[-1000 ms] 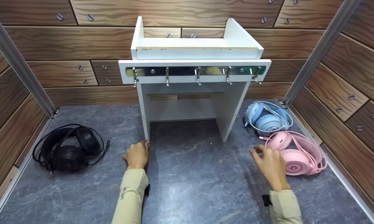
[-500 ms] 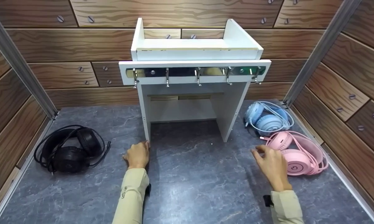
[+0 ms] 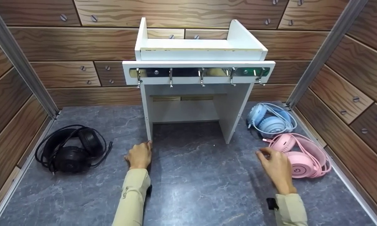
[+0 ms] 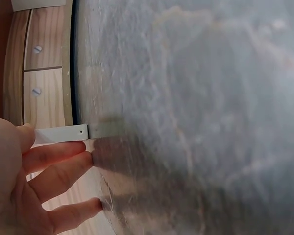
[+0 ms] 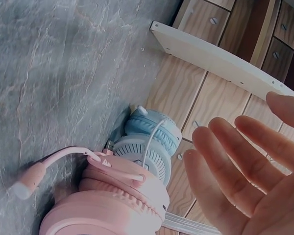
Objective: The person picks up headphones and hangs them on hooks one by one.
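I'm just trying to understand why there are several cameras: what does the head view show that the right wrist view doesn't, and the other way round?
Only the head view: the black headset, the strip of metal hooks and the left hand at the foot of the white stand.

Only the right wrist view: the palm side of the right hand, with its thumb and four fingers holding nothing.

Both: the right hand itself, the pink headset, the blue headset, part of the white stand and the grey tabletop.
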Tool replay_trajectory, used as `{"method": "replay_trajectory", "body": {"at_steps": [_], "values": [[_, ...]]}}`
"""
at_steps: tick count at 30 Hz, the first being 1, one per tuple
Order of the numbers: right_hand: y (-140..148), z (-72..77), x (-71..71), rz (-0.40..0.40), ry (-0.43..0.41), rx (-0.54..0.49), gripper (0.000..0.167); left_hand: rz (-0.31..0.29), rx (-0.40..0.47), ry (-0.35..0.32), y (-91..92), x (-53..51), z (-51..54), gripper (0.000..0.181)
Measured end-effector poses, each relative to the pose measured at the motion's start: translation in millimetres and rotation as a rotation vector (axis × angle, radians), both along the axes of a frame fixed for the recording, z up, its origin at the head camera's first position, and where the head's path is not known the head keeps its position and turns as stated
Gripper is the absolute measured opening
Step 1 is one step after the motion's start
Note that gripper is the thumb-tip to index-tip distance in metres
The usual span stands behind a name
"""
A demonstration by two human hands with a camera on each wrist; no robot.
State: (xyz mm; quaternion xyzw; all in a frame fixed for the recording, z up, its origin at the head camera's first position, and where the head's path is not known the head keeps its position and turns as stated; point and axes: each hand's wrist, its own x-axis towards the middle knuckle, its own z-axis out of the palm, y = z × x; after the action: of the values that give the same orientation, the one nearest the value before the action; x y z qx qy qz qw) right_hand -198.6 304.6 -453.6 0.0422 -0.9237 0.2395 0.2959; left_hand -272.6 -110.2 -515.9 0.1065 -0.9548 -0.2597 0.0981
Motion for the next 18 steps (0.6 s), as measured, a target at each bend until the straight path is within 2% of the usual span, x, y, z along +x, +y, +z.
{"method": "replay_trajectory", "body": {"at_steps": [9, 14, 18], "values": [[3.0, -0.5, 0.7, -0.038, 0.015, -0.025, 0.010, -0.004, 0.003, 0.022, -0.1, 0.8, -1.5, 0.039], [2.8, 1.0, -0.3, -0.017, 0.037, -0.036, 0.008, -0.020, -0.025, 0.051, -1.7, 0.3, -0.5, 0.039], [4.0, 2.5, -0.1, -0.013, 0.050, -0.045, 0.008, -0.021, -0.020, 0.036, -1.6, 0.7, 1.0, 0.041]]}}
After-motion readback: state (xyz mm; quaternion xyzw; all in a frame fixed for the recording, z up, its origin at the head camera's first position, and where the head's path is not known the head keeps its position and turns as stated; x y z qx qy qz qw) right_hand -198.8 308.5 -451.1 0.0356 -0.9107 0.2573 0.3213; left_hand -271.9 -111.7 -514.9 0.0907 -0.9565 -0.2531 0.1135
